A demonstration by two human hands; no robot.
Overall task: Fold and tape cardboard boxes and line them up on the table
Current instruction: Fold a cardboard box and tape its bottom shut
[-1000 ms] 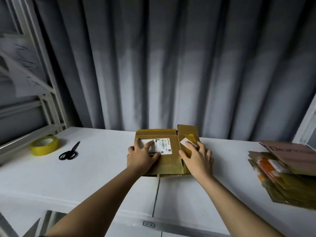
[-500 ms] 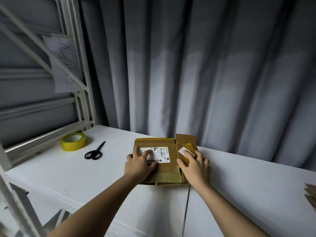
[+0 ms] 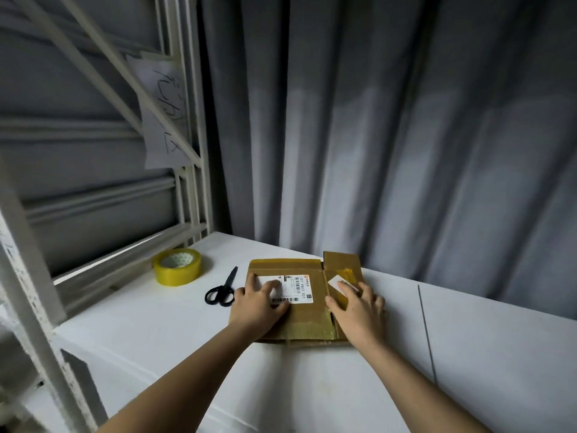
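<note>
A flattened brown cardboard box point(image 3: 312, 320) with old tape and a white shipping label lies on the white table point(image 3: 175, 332). My left hand point(image 3: 260, 304) rests flat on its left flap, fingers spread over the label. My right hand point(image 3: 359, 310) presses flat on the right flap beside a small white sticker. Neither hand grips anything. A roll of yellow tape point(image 3: 177, 266) and black scissors point(image 3: 222, 289) lie on the table to the left of the box.
A white metal shelf frame point(image 3: 190, 170) with a handwritten paper sheet point(image 3: 162, 110) stands at the left. A grey curtain point(image 3: 390, 135) hangs behind the table. A seam point(image 3: 426, 332) splits the tabletop to the right of the box.
My view has turned left: the stack of flat cardboard at the right has left the frame and the shelf fills the left. Both hands stay pressed on the box.
</note>
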